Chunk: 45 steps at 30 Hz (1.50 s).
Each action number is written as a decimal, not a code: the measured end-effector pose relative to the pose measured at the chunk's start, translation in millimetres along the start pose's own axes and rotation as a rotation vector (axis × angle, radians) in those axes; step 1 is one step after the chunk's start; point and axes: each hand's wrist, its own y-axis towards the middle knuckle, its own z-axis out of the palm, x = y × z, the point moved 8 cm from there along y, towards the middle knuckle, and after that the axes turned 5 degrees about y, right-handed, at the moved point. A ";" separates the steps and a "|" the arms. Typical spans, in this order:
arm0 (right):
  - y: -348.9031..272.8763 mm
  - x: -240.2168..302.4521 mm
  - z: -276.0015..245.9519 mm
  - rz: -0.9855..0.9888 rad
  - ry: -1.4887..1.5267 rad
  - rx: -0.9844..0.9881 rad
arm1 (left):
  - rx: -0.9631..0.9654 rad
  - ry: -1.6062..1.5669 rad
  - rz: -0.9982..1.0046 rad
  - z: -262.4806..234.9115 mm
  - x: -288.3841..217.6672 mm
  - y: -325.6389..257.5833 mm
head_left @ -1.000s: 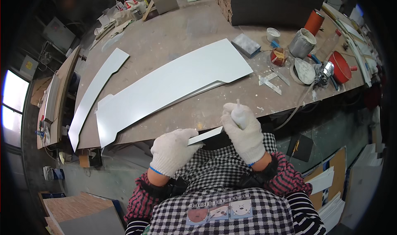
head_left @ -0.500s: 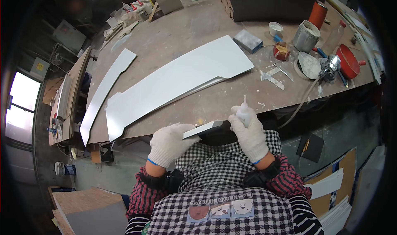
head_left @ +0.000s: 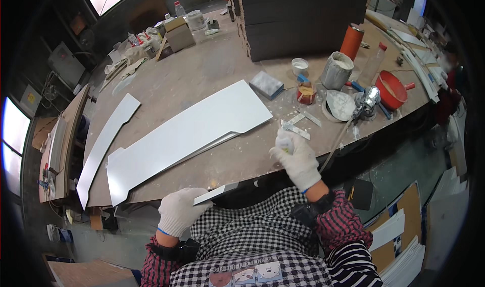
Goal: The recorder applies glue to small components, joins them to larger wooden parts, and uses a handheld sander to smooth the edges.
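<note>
White knit gloves cover both hands. My left hand [head_left: 181,210] is closed on the end of a narrow white strip [head_left: 214,192], just off the table's front edge. In my right hand [head_left: 299,163], a small white squeeze bottle [head_left: 284,143] is gripped at the front edge of the table; the fingers hide part of it and its nozzle is hard to make out. Beyond my hands lies a large white curved panel [head_left: 189,135], with another sheet's edge showing beneath it. A slimmer white curved piece [head_left: 107,148] rests to its left.
On the worktable [head_left: 166,87], right of the panels, stand a sanding block [head_left: 267,84], a red-rimmed jar [head_left: 306,93], a grey can [head_left: 337,70], a red funnel-like bowl [head_left: 392,90] and a metal spray gun [head_left: 368,103] with a hose. A dark box [head_left: 303,22] stands behind.
The view has tilted up and swung to the right. My right hand has moved forward with the bottle, which is now tipped, its nozzle no longer pointing up. The left hand keeps the strip.
</note>
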 end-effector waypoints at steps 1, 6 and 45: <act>17.5 2.2 -18.5 -0.141 -0.088 -0.079 | 0.017 0.008 -0.012 0.6 -1.4 1.0; 80.3 59.1 -76.4 -0.430 -0.563 -0.322 | -0.026 -0.043 0.015 -0.7 -0.1 1.5; 72.0 -40.2 -352.1 -0.143 -0.421 -0.946 | 0.054 -0.015 0.035 1.5 -1.8 2.8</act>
